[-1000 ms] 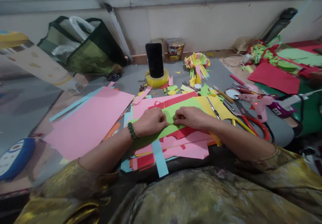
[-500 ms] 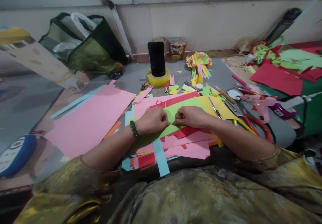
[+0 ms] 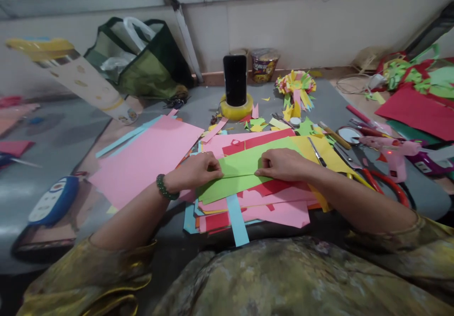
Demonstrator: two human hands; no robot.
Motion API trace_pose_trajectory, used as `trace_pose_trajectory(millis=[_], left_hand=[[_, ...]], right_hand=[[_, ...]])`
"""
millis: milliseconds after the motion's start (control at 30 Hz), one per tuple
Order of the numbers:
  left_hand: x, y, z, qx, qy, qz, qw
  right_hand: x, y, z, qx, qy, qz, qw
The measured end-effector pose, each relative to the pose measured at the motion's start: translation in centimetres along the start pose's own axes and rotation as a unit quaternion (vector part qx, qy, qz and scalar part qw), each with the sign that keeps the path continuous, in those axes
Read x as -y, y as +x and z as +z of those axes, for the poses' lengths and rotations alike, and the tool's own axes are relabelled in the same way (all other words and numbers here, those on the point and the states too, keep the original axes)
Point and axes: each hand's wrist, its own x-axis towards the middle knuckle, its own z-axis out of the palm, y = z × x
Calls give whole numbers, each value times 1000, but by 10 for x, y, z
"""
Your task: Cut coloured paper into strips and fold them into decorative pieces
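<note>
A light green sheet of paper (image 3: 244,164) with a crease across it lies on a stack of coloured paper. My left hand (image 3: 198,171), with a green bead bracelet at the wrist, is closed and pinches the sheet near the left part of the crease. Farther right, my right hand (image 3: 283,164) is closed too, its fingers pinching the same crease. Beneath are pink sheets (image 3: 283,214) and red pieces, and a light blue strip (image 3: 237,221) hangs over the front edge. A craft knife (image 3: 317,151) rests on yellow paper (image 3: 329,153) beside my right hand.
A phone (image 3: 235,80) stands in a yellow tape roll (image 3: 237,112) behind the stack. Pink paper (image 3: 149,155) lies left. At right are a pink glue gun (image 3: 393,157) and red-handled scissors (image 3: 393,186). A paper-strip flower (image 3: 296,86) and a tilted tumbler (image 3: 85,82) are farther back.
My left hand has slid left along the green paper, away from my right hand, and the crease between them now shows. The view has turned a little to the left.
</note>
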Motion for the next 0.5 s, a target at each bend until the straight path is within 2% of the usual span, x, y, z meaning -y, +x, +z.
trace_pose_trajectory(millis=[300,500], left_hand=[[13,-16,0,-23,-6,-14,1000],[17,-22,9,-70,63,-7,996]], right_hand=[[4,-2,-3,11,-6,12,1000],[6,-3,-4,19,-5,15,1000]])
